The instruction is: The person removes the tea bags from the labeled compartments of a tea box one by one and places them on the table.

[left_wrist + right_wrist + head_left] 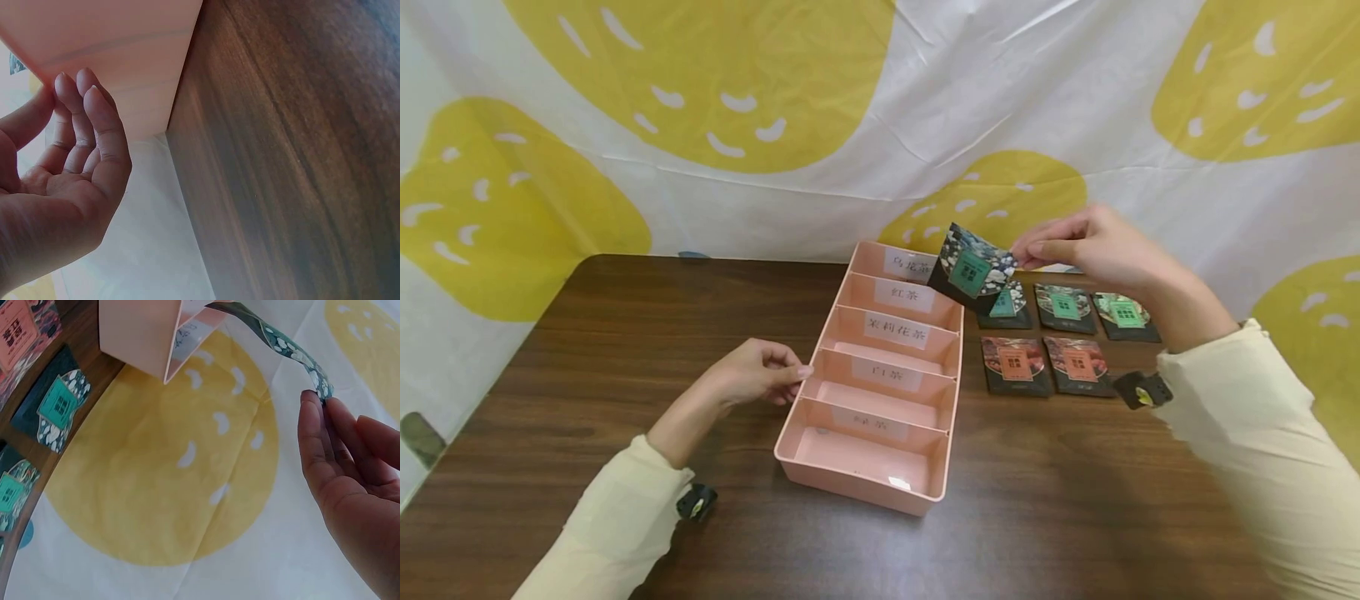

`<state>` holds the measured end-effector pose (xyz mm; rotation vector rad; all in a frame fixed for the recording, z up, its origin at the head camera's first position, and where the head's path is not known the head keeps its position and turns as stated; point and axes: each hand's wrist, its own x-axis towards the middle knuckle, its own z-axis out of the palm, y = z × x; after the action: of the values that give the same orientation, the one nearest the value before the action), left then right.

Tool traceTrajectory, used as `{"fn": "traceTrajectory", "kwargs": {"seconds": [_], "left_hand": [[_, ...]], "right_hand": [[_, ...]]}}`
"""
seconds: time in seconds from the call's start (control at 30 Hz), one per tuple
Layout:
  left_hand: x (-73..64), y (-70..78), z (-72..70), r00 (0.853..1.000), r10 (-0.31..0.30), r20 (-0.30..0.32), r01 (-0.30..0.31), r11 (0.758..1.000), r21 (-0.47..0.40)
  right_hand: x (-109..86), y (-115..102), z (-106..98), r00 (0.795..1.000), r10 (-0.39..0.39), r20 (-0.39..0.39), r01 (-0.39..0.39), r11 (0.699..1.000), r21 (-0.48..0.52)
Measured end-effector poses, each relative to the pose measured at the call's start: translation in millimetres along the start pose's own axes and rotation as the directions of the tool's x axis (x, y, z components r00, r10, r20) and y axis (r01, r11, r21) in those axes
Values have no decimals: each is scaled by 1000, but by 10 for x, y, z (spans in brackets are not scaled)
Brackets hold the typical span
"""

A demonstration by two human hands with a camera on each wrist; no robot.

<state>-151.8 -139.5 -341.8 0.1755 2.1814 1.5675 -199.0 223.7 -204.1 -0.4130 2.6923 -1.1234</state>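
Note:
My right hand (pixel 1086 246) pinches a dark tea sachet (pixel 973 268) with a green label and white flower print by its corner. The sachet hangs tilted above the right rim of a pink divided box (pixel 865 479), near its far compartments. In the right wrist view the sachet (pixel 294 350) shows nearly edge-on between thumb and fingertips. My left hand (pixel 756 372) holds the box's left rim, thumb over the edge and fingers against the outer wall. The left wrist view shows this hand (pixel 81 150) with its fingers bent beside the wall.
Right of the box lie several tea sachets: a row with green labels, including one sachet (pixel 1065 307), and two with orange labels, one sachet (pixel 1015 367) nearer the box. Labelled dividers split the box. A patterned cloth (pixel 760 208) hangs behind the wooden table (pixel 625 350).

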Motion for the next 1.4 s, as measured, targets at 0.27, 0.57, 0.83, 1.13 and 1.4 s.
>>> {"fn": "traceTrajectory", "kwargs": {"seconds": [0.27, 0.57, 0.83, 1.13, 1.4], "left_hand": [[-6, -4, 0, 1000, -6, -3, 6, 1000, 12], [-8, -13, -5, 1000, -9, -5, 9, 1000, 15], [-10, -16, -7, 1000, 4, -1, -4, 1000, -2], [-17, -16, -13, 1000, 11, 6, -11, 1000, -3], [-10, -19, -14, 1000, 13, 5, -13, 1000, -1]], "right_hand": [[-72, 120, -115, 999, 43, 7, -43, 998, 47], [-160, 226, -199, 999, 35, -13, -34, 997, 72], [-219, 363, -268, 993, 115, 4, -114, 975, 189], [-304, 494, -333, 994, 111, -7, -109, 990, 93], [-366, 637, -394, 995, 98, -2, -98, 994, -42]]}}
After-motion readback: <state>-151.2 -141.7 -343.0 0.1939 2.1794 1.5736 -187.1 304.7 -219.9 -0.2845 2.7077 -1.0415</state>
